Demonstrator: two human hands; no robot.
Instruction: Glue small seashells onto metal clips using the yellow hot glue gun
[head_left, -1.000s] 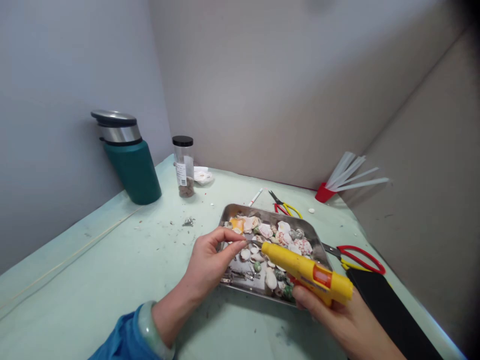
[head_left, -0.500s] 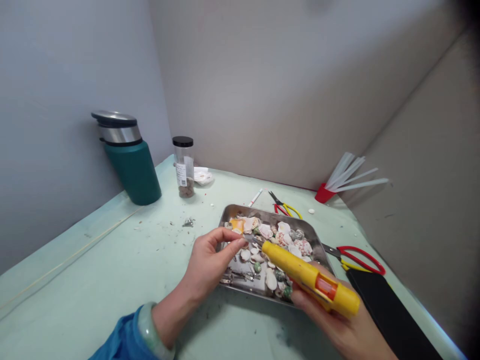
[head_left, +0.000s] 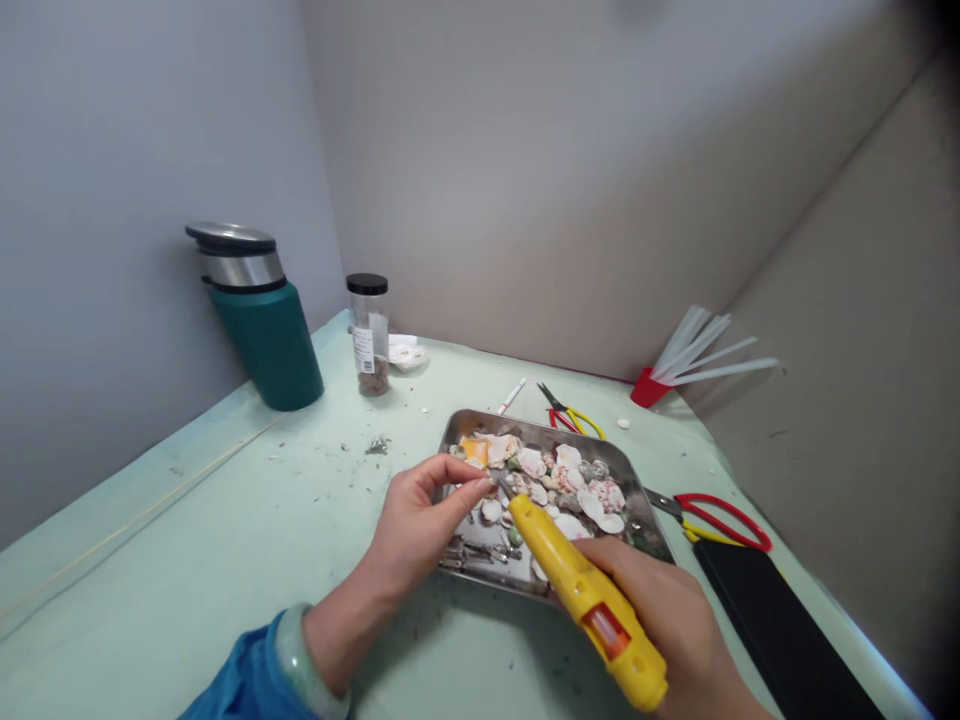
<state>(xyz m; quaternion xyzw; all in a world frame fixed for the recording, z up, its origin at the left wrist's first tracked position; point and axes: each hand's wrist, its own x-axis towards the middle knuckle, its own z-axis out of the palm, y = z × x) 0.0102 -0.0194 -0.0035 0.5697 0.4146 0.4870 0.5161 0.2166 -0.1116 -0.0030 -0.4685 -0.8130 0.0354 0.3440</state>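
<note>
My right hand (head_left: 652,600) is wrapped round a yellow glue gun (head_left: 577,580) with a red-orange window in its side. The nozzle points up and left, right at the fingertips of my left hand (head_left: 427,510). Thumb and forefinger of that hand are pinched together; a tiny pale piece seems to be between them, too small to name. Beneath both hands lies a metal tray (head_left: 630,450) of seashells (head_left: 566,478), with small metal clips (head_left: 480,550) in its near left corner. The glue gun and my right hand cover part of the tray.
Scissors with red and yellow handles (head_left: 720,520) and a black flat object (head_left: 780,620) lie to the right. Behind the tray are small pliers (head_left: 566,412). A red cup of glue sticks (head_left: 651,386), a clear jar (head_left: 369,340) and a green bottle (head_left: 266,340) stand farther back.
The glue gun has swung: its rear end moved down and left, and its nozzle shifted slightly left, closer to my left fingertips. My left hand stays about where it was.
</note>
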